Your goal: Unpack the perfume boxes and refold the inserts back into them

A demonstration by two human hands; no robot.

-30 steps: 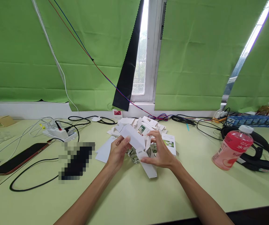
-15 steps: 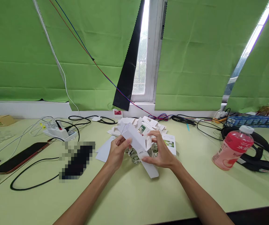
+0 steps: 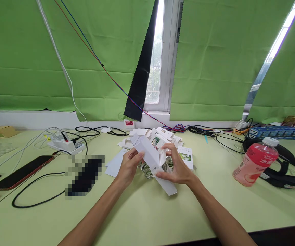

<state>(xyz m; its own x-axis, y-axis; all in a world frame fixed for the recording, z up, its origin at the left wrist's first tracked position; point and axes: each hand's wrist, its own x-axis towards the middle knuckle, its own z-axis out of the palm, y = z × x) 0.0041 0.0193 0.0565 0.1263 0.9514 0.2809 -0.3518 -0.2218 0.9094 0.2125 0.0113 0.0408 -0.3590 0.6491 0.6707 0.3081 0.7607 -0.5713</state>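
Observation:
A white cardboard box, its long end flap hanging toward me, is held up at a tilt above the table's middle. My left hand pinches its left side between thumb and fingers. At the open end, my right hand grips the box, its thumb on the lower flap and its fingers at an upper flap. Clear glass pieces, partly hidden by the box and hands, lie underneath. Just behind is a heap of white cartons. A carton with a green picture lies right of my right hand.
On the pale green table a pink drink bottle stands at right before black headphones. A power strip, cables and a phone lie left, beside a pixelated dark object. Blue boxes line the back right.
The box has shifted very slightly, its hanging flap swinging a little to the right. Both hands keep their hold in nearly the same place.

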